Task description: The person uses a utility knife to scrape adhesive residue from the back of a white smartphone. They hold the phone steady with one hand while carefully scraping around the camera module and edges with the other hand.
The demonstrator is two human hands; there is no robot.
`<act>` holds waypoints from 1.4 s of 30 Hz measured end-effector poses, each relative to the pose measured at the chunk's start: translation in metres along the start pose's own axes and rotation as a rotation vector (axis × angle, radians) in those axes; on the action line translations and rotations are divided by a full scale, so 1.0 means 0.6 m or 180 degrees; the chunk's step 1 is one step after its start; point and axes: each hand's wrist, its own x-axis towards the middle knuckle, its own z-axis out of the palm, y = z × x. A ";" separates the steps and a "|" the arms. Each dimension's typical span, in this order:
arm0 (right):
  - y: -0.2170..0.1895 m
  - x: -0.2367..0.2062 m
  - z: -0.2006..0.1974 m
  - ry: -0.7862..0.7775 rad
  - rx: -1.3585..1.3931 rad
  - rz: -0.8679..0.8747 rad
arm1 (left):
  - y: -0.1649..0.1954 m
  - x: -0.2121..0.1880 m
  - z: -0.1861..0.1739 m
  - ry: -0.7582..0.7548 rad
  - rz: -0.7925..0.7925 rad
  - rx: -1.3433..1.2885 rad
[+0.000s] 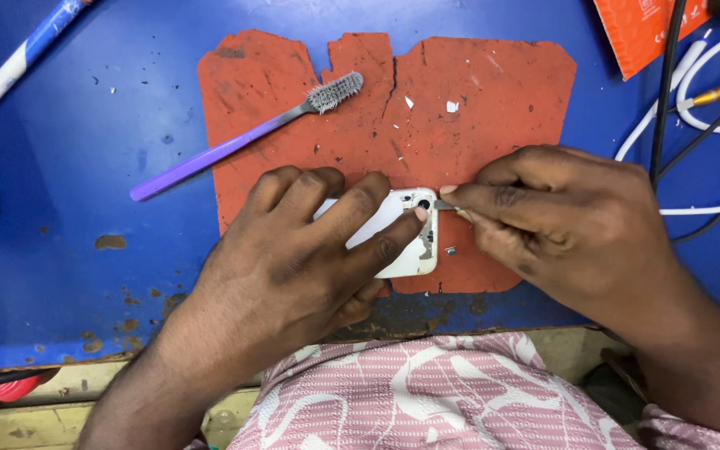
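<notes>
On the worn red mat [493, 108] over the blue worktop [68, 183], a white phone shell [406, 237] lies long axis left-right, camera end rightward. Left hand [293, 258] fingers clamp it; right hand [577, 221] fingers pinch a thin metal tool [447, 205] at its camera hole.

white phone shell [406, 242], flat on orange mat [493, 100]
</notes>
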 end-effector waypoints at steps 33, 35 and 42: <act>-0.031 -0.014 0.002 0.0640 0.0340 0.0573 | 0.006 0.007 -0.005 0.0091 -0.0073 0.0140; -0.033 -0.014 0.000 0.0638 0.0168 0.0553 | 0.005 0.007 -0.006 0.0112 -0.0159 0.0023; -0.026 -0.007 -0.003 0.0423 -0.0200 0.0426 | 0.003 0.003 -0.008 0.0176 -0.0208 -0.0096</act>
